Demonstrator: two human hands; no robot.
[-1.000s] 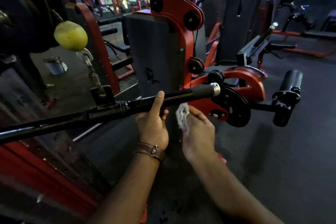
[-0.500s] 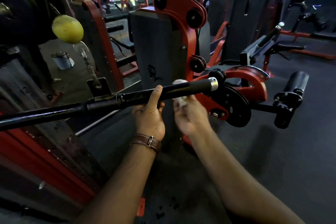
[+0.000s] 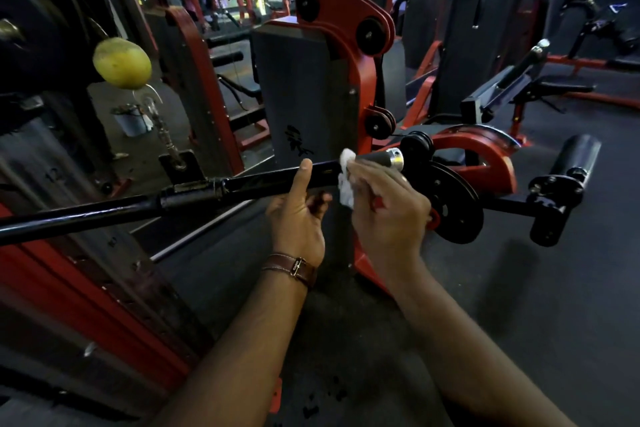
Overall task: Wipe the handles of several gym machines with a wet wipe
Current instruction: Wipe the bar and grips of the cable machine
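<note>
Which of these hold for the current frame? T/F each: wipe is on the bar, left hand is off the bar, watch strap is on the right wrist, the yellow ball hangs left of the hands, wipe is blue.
1. The wet wipe is on the black bar. True: the right hand holds it wrapped against the bar near the silver end cap.
2. The left hand is off the bar. False: it grips the bar from below, thumb up across it.
3. The brown strap is on the right wrist. False: it is on the left wrist.
4. The yellow ball hangs left of the hands. True.
5. The wipe is blue. False: it is white.
</note>
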